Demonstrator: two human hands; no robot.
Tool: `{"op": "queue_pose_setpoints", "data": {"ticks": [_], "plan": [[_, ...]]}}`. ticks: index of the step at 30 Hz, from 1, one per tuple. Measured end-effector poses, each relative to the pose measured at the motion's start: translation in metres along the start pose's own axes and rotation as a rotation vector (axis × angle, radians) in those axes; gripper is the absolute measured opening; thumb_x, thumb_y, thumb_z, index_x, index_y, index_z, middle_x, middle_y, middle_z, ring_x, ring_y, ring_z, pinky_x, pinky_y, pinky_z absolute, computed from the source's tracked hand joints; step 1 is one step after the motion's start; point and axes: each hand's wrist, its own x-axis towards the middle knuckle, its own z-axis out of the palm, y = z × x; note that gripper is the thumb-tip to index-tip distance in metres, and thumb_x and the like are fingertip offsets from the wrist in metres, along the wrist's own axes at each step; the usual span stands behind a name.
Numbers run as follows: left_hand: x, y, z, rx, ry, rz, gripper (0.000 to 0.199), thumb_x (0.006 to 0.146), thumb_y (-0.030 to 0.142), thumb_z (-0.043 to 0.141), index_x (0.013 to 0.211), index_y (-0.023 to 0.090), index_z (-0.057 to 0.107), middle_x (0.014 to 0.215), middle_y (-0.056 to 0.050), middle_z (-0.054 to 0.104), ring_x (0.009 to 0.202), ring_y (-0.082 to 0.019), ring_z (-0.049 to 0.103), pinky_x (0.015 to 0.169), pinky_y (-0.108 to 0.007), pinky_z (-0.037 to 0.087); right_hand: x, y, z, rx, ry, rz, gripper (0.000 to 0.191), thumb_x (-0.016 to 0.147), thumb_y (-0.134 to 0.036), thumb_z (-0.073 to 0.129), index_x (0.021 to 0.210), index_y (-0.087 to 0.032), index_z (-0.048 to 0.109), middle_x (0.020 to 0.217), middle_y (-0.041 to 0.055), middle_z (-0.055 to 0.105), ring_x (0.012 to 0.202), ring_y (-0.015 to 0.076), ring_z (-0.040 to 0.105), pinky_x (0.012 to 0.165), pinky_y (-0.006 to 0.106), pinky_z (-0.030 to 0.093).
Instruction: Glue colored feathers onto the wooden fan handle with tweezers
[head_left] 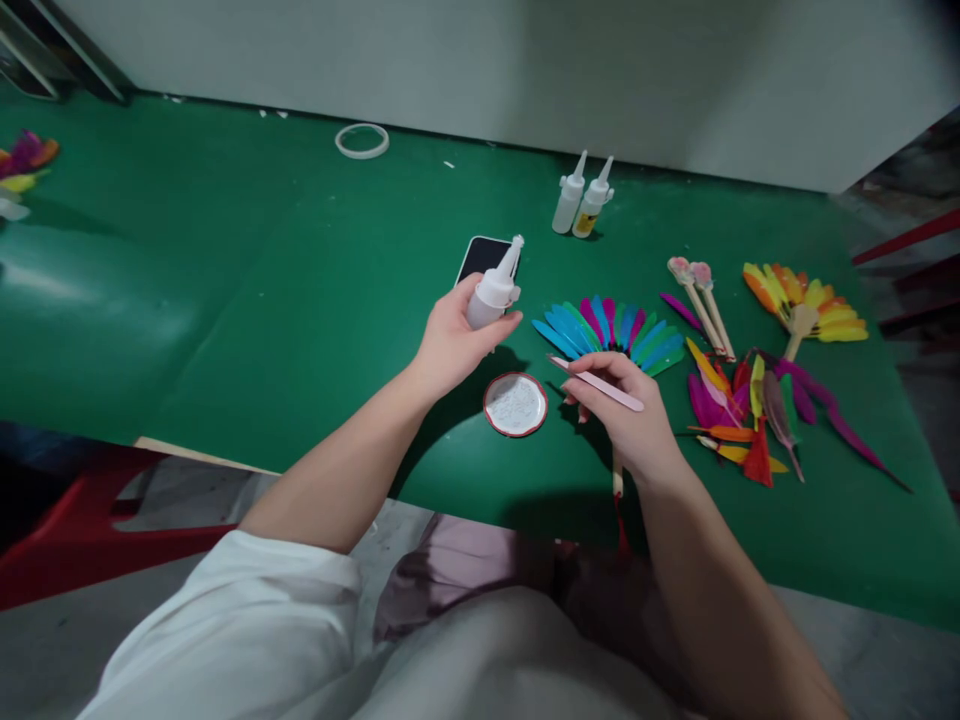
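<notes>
My left hand (459, 345) is wrapped round a white glue bottle (491, 298), its nozzle pointing up and slightly right. Pinched in my right hand (619, 405) is a pair of pink tweezers (604, 388), the tip toward the left. Below and between the hands lies a round white lid (515, 405) with a red rim. A feather fan (611, 325) in blue, green and magenta lies just beyond my right hand, which hides its middle; its handle and red tassel (621, 525) show beneath. Behind the bottle is a phone (478, 252), partly covered.
Two small bottles (583, 205) stand near the wall, left of two wooden sticks (705, 305). A yellow-orange feather fan (806, 305) and loose feathers (739, 405) lie right. A tape ring (362, 141) rests at the back of the green table (300, 280). A red chair (82, 530) is lower left.
</notes>
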Motion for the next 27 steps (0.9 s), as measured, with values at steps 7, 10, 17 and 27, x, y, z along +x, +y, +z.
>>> {"op": "queue_pose_setpoints", "data": {"ticks": [7,10,17,27], "plan": [[-0.0002,-0.0020,-0.0002,0.029,0.012,-0.008,0.023,0.071,0.032,0.071,0.083,0.018,0.056,0.066,0.002,0.054,0.049,-0.006,0.044,0.046,-0.021,0.034,-0.0002,0.0005,0.0004,0.009,0.001,-0.005,0.020,0.072,-0.029,0.071,0.088,-0.022,0.064,0.067,-0.0027,0.061,0.060,0.0109,0.059,0.046,0.019,0.044],[-0.0003,-0.0016,-0.0002,0.022,0.004,-0.018,0.023,0.071,0.032,0.071,0.083,0.018,0.056,0.066,0.002,0.053,0.049,-0.006,0.044,0.046,-0.021,0.034,-0.0002,0.0005,0.0001,0.005,-0.004,0.004,0.020,0.072,-0.030,0.071,0.089,-0.021,0.064,0.069,-0.0025,0.061,0.060,0.0109,0.060,0.046,0.020,0.044],[0.0001,-0.0027,-0.0003,-0.013,-0.008,-0.025,0.024,0.071,0.034,0.071,0.084,0.019,0.056,0.066,0.003,0.053,0.047,-0.006,0.044,0.044,-0.020,0.034,0.0002,0.0018,-0.0007,0.007,-0.004,0.012,0.021,0.072,-0.030,0.072,0.089,-0.021,0.064,0.069,-0.0024,0.062,0.060,0.0110,0.060,0.046,0.020,0.044],[-0.0001,-0.0009,-0.0008,0.006,0.001,-0.009,0.022,0.071,0.031,0.071,0.082,0.019,0.056,0.066,0.003,0.054,0.049,-0.006,0.044,0.046,-0.020,0.034,-0.0001,-0.0003,-0.0006,0.010,-0.017,0.021,0.019,0.073,-0.028,0.071,0.088,-0.021,0.064,0.070,-0.0031,0.062,0.059,0.0097,0.061,0.046,0.019,0.044]]}}
